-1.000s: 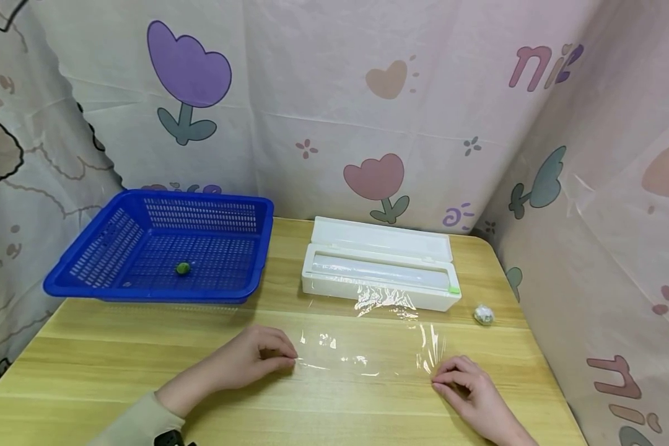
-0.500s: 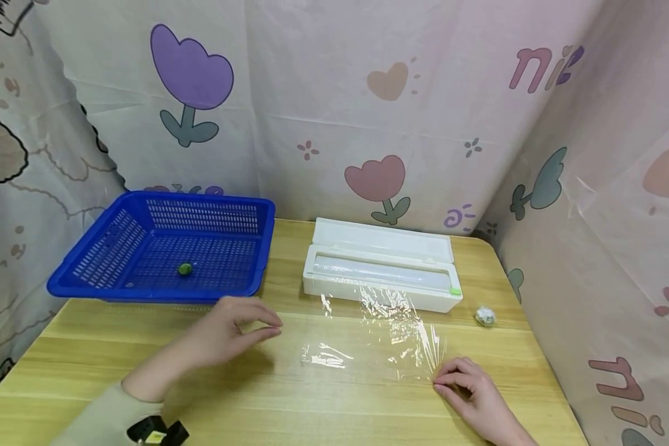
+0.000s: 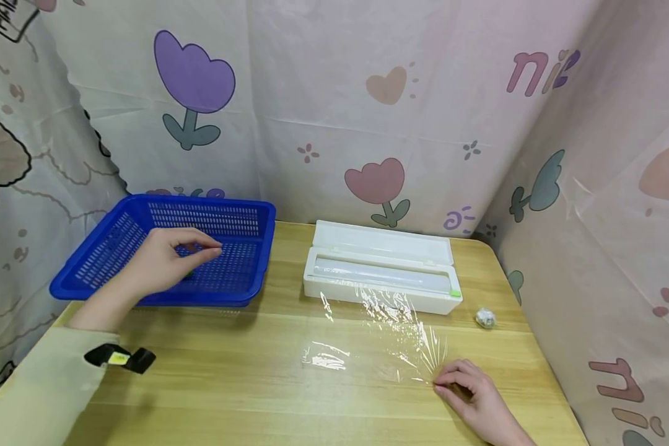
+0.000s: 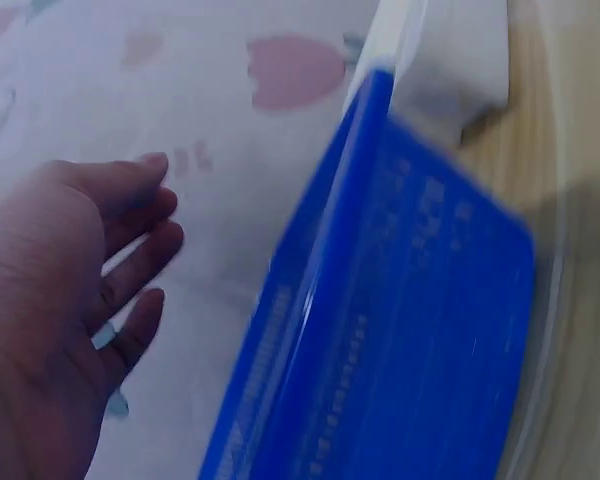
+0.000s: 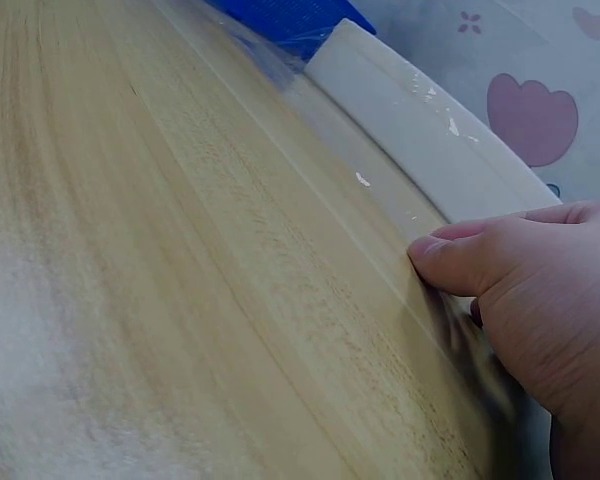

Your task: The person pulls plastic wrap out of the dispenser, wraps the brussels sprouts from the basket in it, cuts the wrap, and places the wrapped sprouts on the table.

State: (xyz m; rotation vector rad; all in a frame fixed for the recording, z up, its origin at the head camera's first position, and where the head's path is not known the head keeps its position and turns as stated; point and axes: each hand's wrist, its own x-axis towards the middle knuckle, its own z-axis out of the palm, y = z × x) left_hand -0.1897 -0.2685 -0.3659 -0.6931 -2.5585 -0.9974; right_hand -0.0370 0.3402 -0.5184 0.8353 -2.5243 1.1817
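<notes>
My right hand (image 3: 472,396) pinches the near right corner of a clear sheet of cling film (image 3: 409,347), which creases toward the fingertips. The film runs over the front of a white dispenser box (image 3: 384,291) holding a film roll (image 3: 379,272), with its lid raised. My left hand (image 3: 164,257) hovers over the blue basket (image 3: 264,248), fingers loosely bent, nothing seen between them. Below that hand a bit of a small green thing (image 3: 189,274) shows in the basket, mostly hidden. In the left wrist view the left hand (image 4: 70,290) is beside the basket's rim (image 4: 330,260), apart from it.
A small shiny ball (image 3: 485,318), seemingly wrapped in film, lies right of the dispenser. Printed curtains (image 3: 312,74) close off the back and sides of the wooden table (image 3: 267,384).
My left hand has let go of the film's left corner and moved left and up to above the basket. The right hand keeps its pinch in the same spot.
</notes>
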